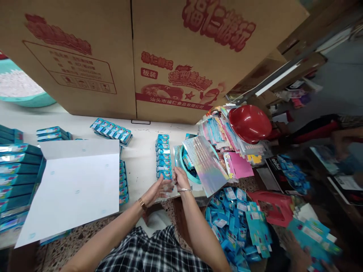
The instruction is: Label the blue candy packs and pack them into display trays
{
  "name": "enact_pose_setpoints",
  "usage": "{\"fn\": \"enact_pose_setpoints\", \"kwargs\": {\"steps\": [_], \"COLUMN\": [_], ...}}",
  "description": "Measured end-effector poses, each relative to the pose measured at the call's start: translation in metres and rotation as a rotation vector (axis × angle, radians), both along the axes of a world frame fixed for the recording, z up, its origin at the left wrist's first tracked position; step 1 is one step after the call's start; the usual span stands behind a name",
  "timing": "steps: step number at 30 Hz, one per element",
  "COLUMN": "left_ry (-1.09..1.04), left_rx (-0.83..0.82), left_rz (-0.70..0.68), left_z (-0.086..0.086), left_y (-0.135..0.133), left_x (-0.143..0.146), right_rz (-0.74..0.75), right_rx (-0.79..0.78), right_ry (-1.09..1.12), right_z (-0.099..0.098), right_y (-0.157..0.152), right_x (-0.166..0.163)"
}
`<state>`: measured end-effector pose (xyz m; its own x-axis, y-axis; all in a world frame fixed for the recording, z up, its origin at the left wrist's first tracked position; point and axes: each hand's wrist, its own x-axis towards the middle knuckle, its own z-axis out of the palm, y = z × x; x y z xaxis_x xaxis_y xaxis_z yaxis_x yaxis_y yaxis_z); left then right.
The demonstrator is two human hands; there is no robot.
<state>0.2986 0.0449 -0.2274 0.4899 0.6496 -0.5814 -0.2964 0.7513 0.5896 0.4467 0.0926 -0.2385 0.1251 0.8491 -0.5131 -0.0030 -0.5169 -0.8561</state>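
My left hand and my right hand meet at the table's front edge, fingers closed around a small blue packet held between them. Just beyond the hands a column of several small blue boxes runs away from me on the white table. A teal bowl with blue packets stands right of the hands, partly under a shiny holographic sheet.
A large white card lies left, beside stacks of blue boxes. Big cardboard cartons wall the back. A red bowl tops piled cards. A bin of flat blue packets sits lower right, another person's hand near it.
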Motion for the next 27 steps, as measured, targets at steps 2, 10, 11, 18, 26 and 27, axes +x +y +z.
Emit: {"fn": "enact_pose_setpoints", "kwargs": {"steps": [2, 10, 11, 18, 26, 27], "left_ry": [0.009, 0.341, 0.372, 0.895, 1.263, 1.277], "left_rx": [0.008, 0.172, 0.214, 0.558, 0.588, 0.578], "left_rz": [-0.028, 0.112, 0.134, -0.047, -0.33, -0.343], "left_z": [0.003, -0.021, -0.027, -0.058, -0.067, -0.067], "left_y": [-0.008, -0.012, -0.01, 0.008, 0.032, 0.033], "left_x": [0.002, -0.002, -0.004, -0.017, -0.009, -0.008], "right_rz": [-0.037, -0.105, -0.089, 0.009, 0.085, 0.081], "right_rx": [0.005, -0.017, -0.003, 0.237, 0.271, 0.279], "right_ry": [0.027, 0.095, 0.086, -0.412, -0.853, -0.857], "right_z": [0.001, -0.012, -0.016, -0.046, -0.066, -0.069], "right_y": [-0.005, -0.024, -0.026, -0.027, -0.019, -0.019], "right_x": [-0.001, -0.002, -0.003, -0.02, -0.028, -0.028]}}
